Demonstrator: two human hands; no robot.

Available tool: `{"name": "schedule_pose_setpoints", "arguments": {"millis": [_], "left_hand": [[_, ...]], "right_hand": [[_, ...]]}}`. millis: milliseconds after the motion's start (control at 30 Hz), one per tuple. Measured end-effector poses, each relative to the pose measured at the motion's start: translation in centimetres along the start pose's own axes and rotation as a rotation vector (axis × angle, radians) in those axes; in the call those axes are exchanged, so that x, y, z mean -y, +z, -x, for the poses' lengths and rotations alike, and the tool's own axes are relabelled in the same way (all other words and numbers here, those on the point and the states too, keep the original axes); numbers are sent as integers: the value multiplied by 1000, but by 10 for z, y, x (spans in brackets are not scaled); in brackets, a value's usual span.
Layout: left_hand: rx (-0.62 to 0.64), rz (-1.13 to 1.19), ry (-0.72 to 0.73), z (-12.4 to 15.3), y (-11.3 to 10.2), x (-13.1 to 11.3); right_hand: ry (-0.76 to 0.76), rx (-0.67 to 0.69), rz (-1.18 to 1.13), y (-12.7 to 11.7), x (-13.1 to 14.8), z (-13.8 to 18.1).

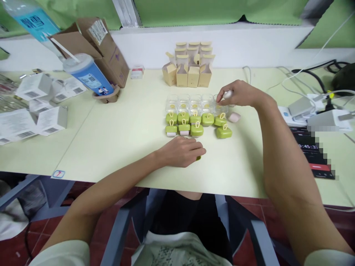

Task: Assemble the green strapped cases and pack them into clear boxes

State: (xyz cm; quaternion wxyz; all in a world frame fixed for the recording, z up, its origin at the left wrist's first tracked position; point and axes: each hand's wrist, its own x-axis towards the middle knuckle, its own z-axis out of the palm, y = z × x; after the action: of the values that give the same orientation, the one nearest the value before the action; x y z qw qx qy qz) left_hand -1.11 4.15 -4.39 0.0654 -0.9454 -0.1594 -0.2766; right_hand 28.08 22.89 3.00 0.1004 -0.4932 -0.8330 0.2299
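Observation:
Near the front of the desk, my left hand (181, 151) is closed over a green case (198, 158), of which only a small part shows. My right hand (240, 94) grips a small white rounded case (228, 94) beside the right end of the clear plastic boxes (195, 102). In front of those boxes sit several green cases with cream loops, such as one green case (207, 119) in the back row and another green case (223, 132) to the right. A pale pink case (234, 117) lies below my right hand.
Open small cartons (182, 75) stand against the wall. At left are white boxes (51, 120), a blue cup (90, 75) and a cardboard box (108, 55). Chargers with cables (321, 111) and a phone (307, 147) lie at right, near my forearm.

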Motion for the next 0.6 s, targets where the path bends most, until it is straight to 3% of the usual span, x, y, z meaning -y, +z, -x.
{"name": "schedule_pose_setpoints", "arguments": {"millis": [67, 167, 300, 367, 433, 600], "left_hand": [[-107, 93, -49, 2, 4, 0], [-311, 299, -177, 3, 5, -1], [-456, 621, -471, 1, -7, 1], [-495, 756, -591, 0, -13, 5], [-522, 830, -622, -1, -16, 10], [-540, 651, -636, -1, -12, 9]], "right_hand": [[22, -56, 21, -8, 4, 7], [-23, -282, 20, -24, 18, 25], [-211, -557, -395, -26, 47, 47], [-273, -631, -610, -13, 62, 56], [-293, -637, -737, 7, 73, 66], [-262, -609, -891, 70, 78, 93]]}}
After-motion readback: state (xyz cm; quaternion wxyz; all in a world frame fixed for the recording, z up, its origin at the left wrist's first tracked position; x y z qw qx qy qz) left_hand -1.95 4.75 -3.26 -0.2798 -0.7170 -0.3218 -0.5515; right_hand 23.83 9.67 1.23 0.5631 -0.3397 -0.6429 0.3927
